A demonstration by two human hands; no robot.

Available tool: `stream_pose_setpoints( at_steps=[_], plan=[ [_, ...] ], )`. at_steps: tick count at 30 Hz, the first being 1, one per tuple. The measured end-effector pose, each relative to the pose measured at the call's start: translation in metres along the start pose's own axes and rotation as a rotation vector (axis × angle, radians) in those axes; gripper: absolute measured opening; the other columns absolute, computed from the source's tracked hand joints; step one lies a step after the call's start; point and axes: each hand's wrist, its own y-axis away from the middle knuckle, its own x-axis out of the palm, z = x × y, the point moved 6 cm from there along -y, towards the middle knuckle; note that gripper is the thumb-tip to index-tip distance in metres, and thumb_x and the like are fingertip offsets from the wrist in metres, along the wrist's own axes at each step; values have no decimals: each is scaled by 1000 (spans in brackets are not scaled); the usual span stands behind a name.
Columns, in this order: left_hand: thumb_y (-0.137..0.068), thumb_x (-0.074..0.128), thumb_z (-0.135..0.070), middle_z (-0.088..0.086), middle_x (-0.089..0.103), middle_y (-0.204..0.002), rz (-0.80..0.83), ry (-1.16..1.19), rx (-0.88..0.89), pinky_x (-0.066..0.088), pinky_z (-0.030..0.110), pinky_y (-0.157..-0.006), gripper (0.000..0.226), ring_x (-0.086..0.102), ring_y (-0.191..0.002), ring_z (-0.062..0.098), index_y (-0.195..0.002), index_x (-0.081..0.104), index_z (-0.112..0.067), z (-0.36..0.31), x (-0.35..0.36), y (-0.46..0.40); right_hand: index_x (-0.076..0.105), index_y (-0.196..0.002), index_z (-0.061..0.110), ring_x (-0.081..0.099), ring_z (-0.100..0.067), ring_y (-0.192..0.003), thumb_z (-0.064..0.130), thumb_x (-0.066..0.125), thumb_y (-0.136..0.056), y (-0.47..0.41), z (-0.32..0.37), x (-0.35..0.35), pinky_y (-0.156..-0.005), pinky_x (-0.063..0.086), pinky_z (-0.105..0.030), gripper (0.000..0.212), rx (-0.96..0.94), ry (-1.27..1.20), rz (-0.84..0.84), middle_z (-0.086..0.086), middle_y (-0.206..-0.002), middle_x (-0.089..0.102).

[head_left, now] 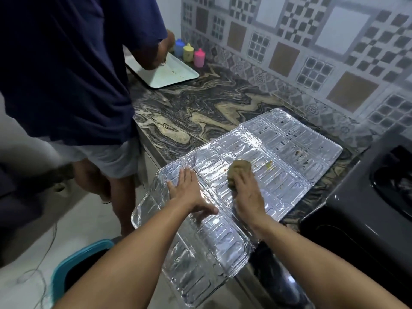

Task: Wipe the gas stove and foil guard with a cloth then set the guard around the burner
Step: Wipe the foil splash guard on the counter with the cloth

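Olive-brown cloth (239,169) is bunched under our right hand (246,192), fingers curled over it, pressing it onto the foil guard (278,148). Cloth sits on the guard's middle panel, just beside a greenish food smear (268,164) and some brown specks.

Our left hand (188,192) lies flat on the guard, fingers straight and spread, thumb out to the right, holding nothing, just pressing the sheet down. The two hands are near each other, not touching.

Guard is unfolded, lying mostly flat on the marbled countertop (200,112). Embossed silver foil, three visible panels. Far panel carries dark spots and reaches toward the tiled wall (312,52). Near-left panel overhangs the counter edge and sags a bit over the floor.

Gas stove (367,197) is dark and glossy, at the right, just beside the guard's right edge. We can't tell whether the two touch. Part of a burner recess shows at the frame edge.

Further out: a second person (66,74) in a navy shirt and grey shorts stands at the counter to the left, one hand over a white tray (169,74). Behind the tray, blue, yellow and pink cups (188,53) stand against the wall. A teal-rimmed bin (73,264) sits on the floor, bottom left.
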Motion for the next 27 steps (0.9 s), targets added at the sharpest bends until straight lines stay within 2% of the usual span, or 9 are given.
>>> stream_pose_setpoints(
  at_steps=[4, 7, 11, 13, 15, 17, 20, 24, 27],
  plan=[
    [-49, 70, -81, 11, -27, -157, -14, 18, 5, -3, 60, -115, 154, -21, -146, 27, -150, -19, -6, -1, -2, 0, 44, -139, 26, 14, -29, -147, 28, 51, -95, -16, 12, 22, -105, 41, -49, 45, -185, 31, 190, 1, -155, 31],
    [-47, 70, -81, 15, -27, -156, -26, 33, -14, -4, 57, -117, 156, -22, -145, 28, -149, -20, -4, 1, 0, -1, 45, -141, 26, 22, -32, -143, 21, 48, -97, -38, -11, 10, -113, 30, -51, 44, -83, 18, 173, 0, -153, 33],
    [-45, 68, -83, 19, -29, -154, -12, 7, -39, -11, 54, -115, 159, -25, -144, 32, -148, -21, -2, 4, 1, -2, 58, -127, 16, 39, -28, -126, 1, 48, -91, -66, -39, -13, -104, 42, -45, 40, 108, -49, 56, -8, -138, 46],
    [-45, 68, -84, 19, -28, -154, -5, -1, -33, -10, 57, -114, 159, -24, -144, 33, -148, -21, -2, 4, 0, -4, 61, -115, 15, 44, -26, -120, 1, 46, -85, -72, -20, -23, -94, 48, -46, 36, 4, -117, -47, -6, -129, 50],
    [-44, 68, -84, 18, -27, -155, -3, -10, -27, -8, 59, -116, 160, -23, -144, 32, -148, -20, -2, 3, -1, -5, 61, -118, 14, 44, -31, -125, 8, 48, -87, -68, 11, -18, -102, 43, -51, 34, -153, -101, -49, -10, -132, 52],
    [-44, 70, -83, 17, -25, -157, -12, -19, -29, -5, 59, -117, 159, -22, -145, 31, -149, -19, -2, 2, -2, -5, 54, -131, 15, 29, -34, -140, 24, 55, -91, -57, 44, 6, -114, 26, -54, 42, -291, 16, 101, -11, -146, 44],
    [-43, 70, -83, 15, -24, -157, -23, -22, -35, -5, 58, -117, 159, -21, -146, 29, -149, -19, -4, 3, -1, -6, 35, -146, 25, 8, -28, -148, 42, 41, -95, -55, 59, 38, -119, 11, -51, 54, -390, 181, 291, -5, -157, 28],
    [-42, 67, -85, 15, -26, -156, -5, -37, -42, -6, 60, -115, 160, -22, -145, 30, -150, -18, -3, 3, -2, -7, 39, -144, 29, 18, -30, -145, 25, 41, -99, -80, 26, 30, -116, 18, -55, 45, -249, 113, 259, -4, -156, 28],
    [-43, 67, -85, 16, -26, -156, 10, -39, -43, -7, 61, -115, 160, -22, -145, 31, -149, -19, -2, 3, -2, -6, 49, -139, 24, 26, -36, -139, 13, 41, -97, -99, -25, 13, -113, 29, -54, 45, 7, 79, 144, -9, -154, 30]
  ],
)
